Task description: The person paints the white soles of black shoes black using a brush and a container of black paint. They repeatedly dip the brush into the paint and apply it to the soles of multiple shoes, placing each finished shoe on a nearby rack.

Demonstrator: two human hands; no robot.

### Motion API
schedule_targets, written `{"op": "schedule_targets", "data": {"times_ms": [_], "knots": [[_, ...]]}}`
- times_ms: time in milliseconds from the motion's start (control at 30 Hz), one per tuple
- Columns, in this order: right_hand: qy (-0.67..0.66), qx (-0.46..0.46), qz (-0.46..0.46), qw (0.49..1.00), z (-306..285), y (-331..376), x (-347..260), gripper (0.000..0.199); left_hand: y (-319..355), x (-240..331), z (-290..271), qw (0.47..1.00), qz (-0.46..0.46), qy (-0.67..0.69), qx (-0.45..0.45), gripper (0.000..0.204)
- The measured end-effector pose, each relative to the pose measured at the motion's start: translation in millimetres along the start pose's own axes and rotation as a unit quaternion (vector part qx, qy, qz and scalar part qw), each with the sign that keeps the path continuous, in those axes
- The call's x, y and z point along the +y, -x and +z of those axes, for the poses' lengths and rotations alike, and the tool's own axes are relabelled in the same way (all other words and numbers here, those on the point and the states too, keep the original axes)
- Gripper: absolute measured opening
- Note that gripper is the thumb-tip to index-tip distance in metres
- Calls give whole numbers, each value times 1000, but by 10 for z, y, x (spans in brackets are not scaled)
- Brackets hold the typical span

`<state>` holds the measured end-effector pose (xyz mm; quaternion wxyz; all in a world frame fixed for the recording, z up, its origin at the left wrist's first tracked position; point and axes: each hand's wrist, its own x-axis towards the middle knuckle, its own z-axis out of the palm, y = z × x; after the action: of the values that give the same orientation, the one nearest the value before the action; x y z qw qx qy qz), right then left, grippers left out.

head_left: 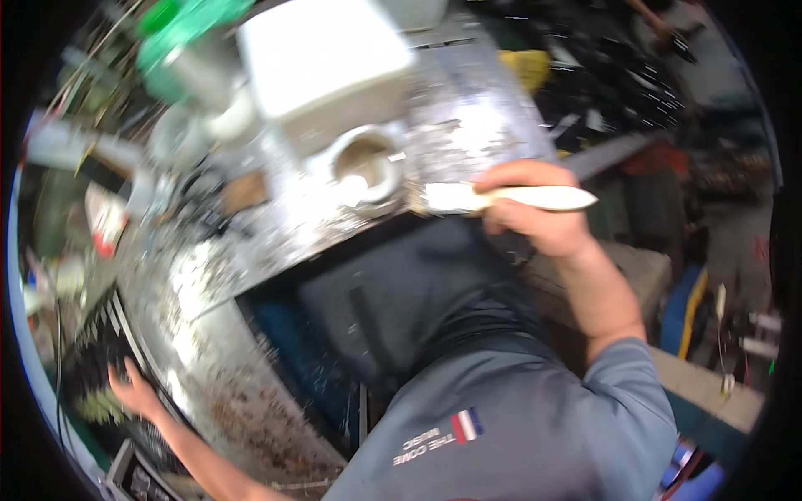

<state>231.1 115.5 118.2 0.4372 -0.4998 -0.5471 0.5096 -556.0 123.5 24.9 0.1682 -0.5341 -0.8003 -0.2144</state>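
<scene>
My right hand [535,215] is closed around a flat tool with a pale wooden handle [547,198]; its light blade [447,197] rests at the front edge of a dirty metal worktop [276,225]. Just left of the blade stands a round white cup-like part [366,163] with a white block [322,58] behind it. My left hand [134,391] reaches far down to the lower left, fingers spread over a dark grating, touching something greenish [100,407]. The picture is blurred by motion.
A green bottle [180,37] and white containers [71,142] stand at the back left of the worktop. A yellow object [526,67] lies at the back right. Dark clutter, a concrete ledge [710,384] and a blue-yellow thing [689,313] fill the right side.
</scene>
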Motion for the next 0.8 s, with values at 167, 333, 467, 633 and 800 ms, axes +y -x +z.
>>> {"op": "schedule_targets", "data": {"times_ms": [167,333,467,633,800], "knots": [[89,166,-108,976,-481,237,326,26,743,1450,-301,976,98,150,-120,44],[432,344,-204,808,-1656,103,704,23,1428,2617,-870,956,155,153,-199,36],[574,392,-184,695,-2258,-419,711,39,1824,2891,-1079,953,149,174,-198,34],[624,367,-123,679,-2800,-1259,820,37,2176,3336,-1398,948,147,194,-206,34],[636,257,54,725,-3093,-1509,986,48,2322,3638,-1609,945,185,192,-189,32]]}}
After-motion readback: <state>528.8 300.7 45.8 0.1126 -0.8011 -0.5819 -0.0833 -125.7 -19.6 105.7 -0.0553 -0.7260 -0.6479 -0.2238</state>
